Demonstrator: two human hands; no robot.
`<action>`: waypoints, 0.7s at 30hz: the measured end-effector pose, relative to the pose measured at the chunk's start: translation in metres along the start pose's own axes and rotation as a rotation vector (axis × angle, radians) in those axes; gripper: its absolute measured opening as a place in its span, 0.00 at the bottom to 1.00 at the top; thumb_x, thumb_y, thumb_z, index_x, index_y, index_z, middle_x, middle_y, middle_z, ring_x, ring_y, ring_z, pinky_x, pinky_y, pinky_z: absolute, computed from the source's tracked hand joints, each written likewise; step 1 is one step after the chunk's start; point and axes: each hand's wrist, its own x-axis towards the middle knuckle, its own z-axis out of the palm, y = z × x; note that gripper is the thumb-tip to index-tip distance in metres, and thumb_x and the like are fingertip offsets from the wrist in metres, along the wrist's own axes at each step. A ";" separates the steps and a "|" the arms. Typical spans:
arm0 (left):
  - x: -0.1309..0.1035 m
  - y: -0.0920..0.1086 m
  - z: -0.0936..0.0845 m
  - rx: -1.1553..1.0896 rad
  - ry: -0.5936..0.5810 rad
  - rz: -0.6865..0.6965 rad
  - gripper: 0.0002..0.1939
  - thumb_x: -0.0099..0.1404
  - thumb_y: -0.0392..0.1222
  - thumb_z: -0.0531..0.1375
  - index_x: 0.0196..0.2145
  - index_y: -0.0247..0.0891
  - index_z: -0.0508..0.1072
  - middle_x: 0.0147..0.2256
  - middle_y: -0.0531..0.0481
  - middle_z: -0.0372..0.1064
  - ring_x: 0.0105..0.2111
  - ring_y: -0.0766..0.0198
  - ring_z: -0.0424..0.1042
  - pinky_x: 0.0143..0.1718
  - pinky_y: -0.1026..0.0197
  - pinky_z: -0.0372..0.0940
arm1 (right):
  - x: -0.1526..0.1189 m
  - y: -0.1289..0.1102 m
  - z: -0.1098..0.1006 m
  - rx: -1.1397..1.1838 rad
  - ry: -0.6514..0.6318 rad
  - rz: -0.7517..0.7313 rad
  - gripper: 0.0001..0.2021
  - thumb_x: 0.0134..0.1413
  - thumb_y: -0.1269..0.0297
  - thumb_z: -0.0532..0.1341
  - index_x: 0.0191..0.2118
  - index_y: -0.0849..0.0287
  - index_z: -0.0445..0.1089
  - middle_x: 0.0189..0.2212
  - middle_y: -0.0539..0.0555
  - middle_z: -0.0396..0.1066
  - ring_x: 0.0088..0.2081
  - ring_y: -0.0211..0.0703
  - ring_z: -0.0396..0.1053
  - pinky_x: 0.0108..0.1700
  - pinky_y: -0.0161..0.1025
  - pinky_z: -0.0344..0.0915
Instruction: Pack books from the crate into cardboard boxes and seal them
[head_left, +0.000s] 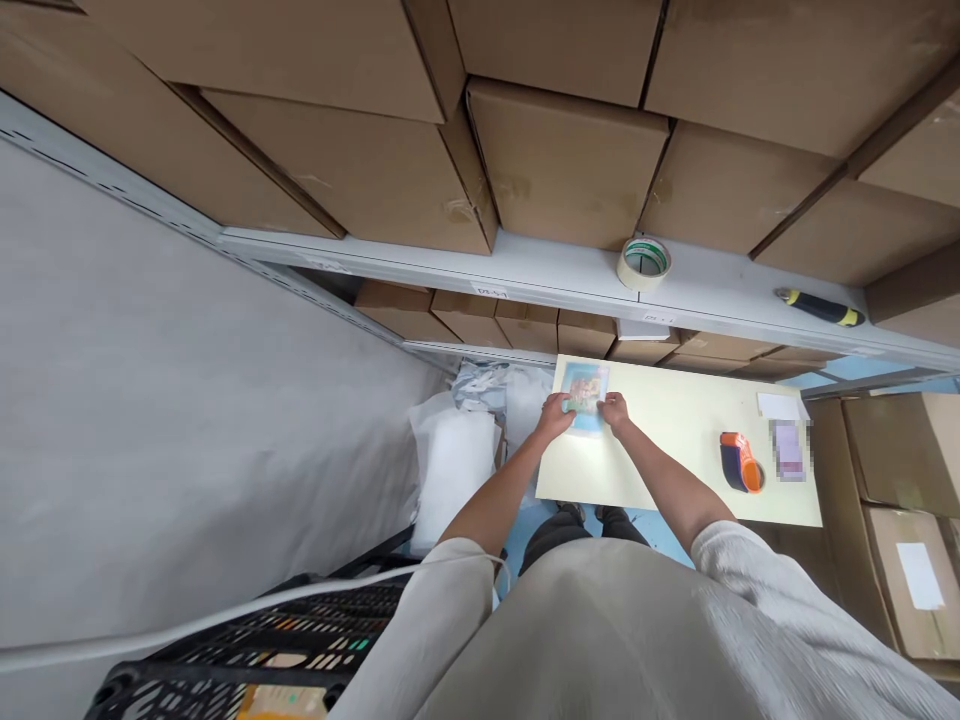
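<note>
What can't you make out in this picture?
All in the head view:
Details of the picture between the left hand and right hand: blurred and too small.
The purple item on the table: hidden by pixelation.
The crate: cut off by the bottom edge.
What the boxes contain: hidden by cardboard.

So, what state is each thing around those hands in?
Blue pictured item: held at both sides, picture up
Left hand: closed on its left side
Right hand: closed on its right side
Orange tape dispenser: lying on the table, unheld
Tape roll: resting on the shelf
Yellow-and-black cutter: lying there, blade unclear
Upper boxes: stacked, apparently shut
</note>
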 end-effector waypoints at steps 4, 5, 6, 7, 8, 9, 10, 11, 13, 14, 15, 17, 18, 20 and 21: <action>0.016 -0.002 -0.008 0.033 -0.028 0.026 0.26 0.65 0.38 0.64 0.61 0.40 0.77 0.66 0.40 0.70 0.71 0.48 0.64 0.74 0.49 0.56 | 0.016 -0.009 0.008 -0.029 0.010 -0.004 0.14 0.47 0.64 0.64 0.42 0.51 0.64 0.29 0.46 0.68 0.32 0.44 0.71 0.34 0.37 0.71; 0.018 -0.003 -0.007 0.045 -0.038 0.021 0.26 0.65 0.38 0.64 0.61 0.40 0.76 0.67 0.40 0.69 0.72 0.47 0.62 0.75 0.49 0.55 | 0.019 -0.010 0.008 -0.044 0.015 -0.006 0.15 0.46 0.64 0.64 0.42 0.51 0.65 0.29 0.47 0.68 0.32 0.44 0.72 0.35 0.38 0.71; 0.018 -0.005 -0.006 0.056 -0.045 0.013 0.27 0.65 0.39 0.64 0.62 0.40 0.76 0.69 0.40 0.67 0.73 0.47 0.61 0.75 0.49 0.54 | 0.021 -0.010 0.008 -0.070 0.024 -0.011 0.14 0.46 0.64 0.64 0.42 0.51 0.66 0.30 0.47 0.69 0.33 0.45 0.72 0.36 0.38 0.71; 0.018 -0.006 -0.004 0.065 -0.050 0.004 0.28 0.65 0.39 0.65 0.63 0.41 0.76 0.70 0.40 0.66 0.73 0.47 0.60 0.75 0.49 0.54 | 0.022 -0.011 0.007 -0.103 0.035 -0.021 0.14 0.46 0.64 0.64 0.42 0.51 0.66 0.30 0.47 0.70 0.34 0.45 0.73 0.38 0.38 0.72; 0.017 -0.007 -0.003 0.072 -0.052 -0.003 0.29 0.64 0.40 0.65 0.63 0.41 0.75 0.70 0.40 0.65 0.74 0.46 0.59 0.76 0.49 0.53 | 0.022 -0.011 0.006 -0.141 0.049 -0.034 0.14 0.46 0.64 0.64 0.42 0.51 0.67 0.31 0.47 0.71 0.36 0.46 0.74 0.39 0.39 0.73; 0.017 -0.008 -0.001 0.077 -0.051 -0.008 0.29 0.64 0.40 0.66 0.63 0.42 0.75 0.71 0.40 0.64 0.75 0.46 0.58 0.76 0.48 0.53 | 0.022 -0.011 0.004 -0.178 0.061 -0.050 0.13 0.47 0.64 0.64 0.42 0.51 0.69 0.32 0.48 0.73 0.38 0.46 0.75 0.42 0.40 0.73; 0.017 -0.009 0.001 0.080 -0.048 -0.012 0.29 0.64 0.40 0.66 0.63 0.42 0.75 0.71 0.40 0.63 0.75 0.45 0.57 0.76 0.48 0.52 | 0.021 -0.011 0.003 -0.209 0.070 -0.064 0.13 0.48 0.64 0.64 0.42 0.52 0.70 0.34 0.49 0.75 0.40 0.47 0.76 0.44 0.40 0.74; 0.016 -0.009 0.002 0.083 -0.045 -0.017 0.29 0.64 0.40 0.66 0.62 0.41 0.75 0.72 0.39 0.62 0.75 0.44 0.57 0.76 0.48 0.52 | 0.020 -0.012 0.001 -0.230 0.073 -0.073 0.12 0.49 0.64 0.64 0.42 0.52 0.71 0.36 0.50 0.76 0.41 0.47 0.76 0.46 0.41 0.74; 0.017 -0.009 0.003 0.089 -0.044 -0.029 0.28 0.64 0.40 0.67 0.62 0.39 0.76 0.72 0.36 0.60 0.75 0.44 0.58 0.76 0.49 0.52 | 0.016 -0.014 -0.002 -0.256 0.064 -0.081 0.13 0.50 0.65 0.64 0.44 0.54 0.74 0.40 0.53 0.78 0.44 0.48 0.77 0.49 0.41 0.74; 0.017 -0.009 0.003 0.092 -0.047 -0.032 0.27 0.64 0.39 0.67 0.61 0.38 0.76 0.73 0.35 0.59 0.75 0.44 0.58 0.76 0.50 0.51 | 0.014 -0.015 -0.003 -0.267 0.058 -0.085 0.15 0.50 0.66 0.64 0.45 0.55 0.75 0.41 0.54 0.79 0.45 0.48 0.78 0.50 0.41 0.74; 0.017 -0.009 0.003 0.092 -0.051 -0.033 0.27 0.65 0.39 0.67 0.61 0.37 0.76 0.73 0.35 0.59 0.75 0.44 0.58 0.76 0.51 0.51 | 0.011 -0.016 -0.004 -0.276 0.051 -0.090 0.16 0.50 0.67 0.64 0.47 0.55 0.76 0.43 0.55 0.80 0.45 0.48 0.78 0.51 0.41 0.74; 0.017 -0.010 0.002 0.087 -0.060 -0.026 0.27 0.66 0.38 0.66 0.62 0.37 0.75 0.74 0.35 0.58 0.75 0.45 0.58 0.76 0.52 0.52 | 0.006 -0.017 -0.007 -0.292 0.043 -0.104 0.19 0.50 0.69 0.64 0.50 0.56 0.77 0.45 0.56 0.80 0.46 0.49 0.78 0.52 0.41 0.74; 0.016 -0.010 0.001 0.081 -0.063 -0.019 0.26 0.67 0.38 0.65 0.62 0.37 0.74 0.74 0.35 0.58 0.75 0.46 0.59 0.76 0.51 0.52 | 0.004 -0.017 -0.008 -0.297 0.041 -0.112 0.20 0.51 0.69 0.64 0.51 0.57 0.77 0.46 0.56 0.80 0.47 0.49 0.78 0.53 0.42 0.74; 0.014 -0.011 -0.002 0.068 -0.062 -0.001 0.26 0.67 0.38 0.63 0.63 0.39 0.74 0.73 0.36 0.60 0.74 0.46 0.60 0.76 0.50 0.54 | -0.002 -0.018 -0.013 -0.298 0.033 -0.128 0.20 0.52 0.69 0.63 0.53 0.57 0.76 0.49 0.57 0.80 0.48 0.50 0.78 0.54 0.43 0.74; 0.012 -0.012 -0.003 0.066 -0.058 0.008 0.26 0.67 0.38 0.63 0.63 0.39 0.74 0.72 0.37 0.61 0.74 0.46 0.60 0.76 0.49 0.54 | -0.005 -0.018 -0.016 -0.295 0.028 -0.139 0.20 0.53 0.69 0.63 0.53 0.57 0.76 0.50 0.58 0.79 0.49 0.50 0.78 0.55 0.44 0.74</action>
